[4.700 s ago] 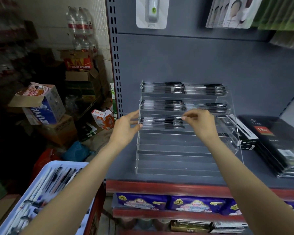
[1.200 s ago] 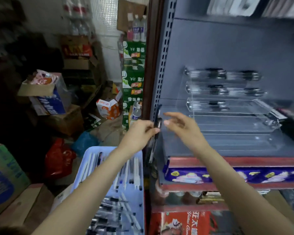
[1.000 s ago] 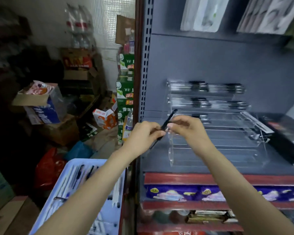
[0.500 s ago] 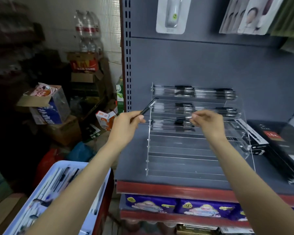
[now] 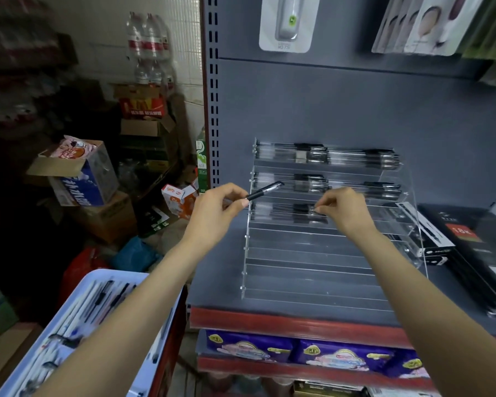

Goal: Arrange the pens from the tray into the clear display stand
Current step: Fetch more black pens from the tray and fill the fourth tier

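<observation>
A clear stepped display stand (image 5: 321,259) sits on the grey shelf. Its top two tiers hold rows of black-capped pens (image 5: 327,156), and the third tier holds several pens at its left half. My left hand (image 5: 215,213) pinches a black pen (image 5: 265,189) that points up and right, just left of the stand. My right hand (image 5: 344,210) pinches the cap end of a pen (image 5: 312,212) lying in the third tier. The blue-rimmed white tray (image 5: 78,333) with several pens is at the lower left, partly behind my left forearm.
Black boxes (image 5: 476,253) lie on the shelf to the right of the stand. Cardboard cartons (image 5: 80,179) and bottles crowd the floor at the left. Purple packs (image 5: 298,351) fill the shelf below. The stand's lower tiers hold no pens.
My right hand has lowered its pen into the third tier. My left hand still holds the other pen, now slightly nearer the stand.
</observation>
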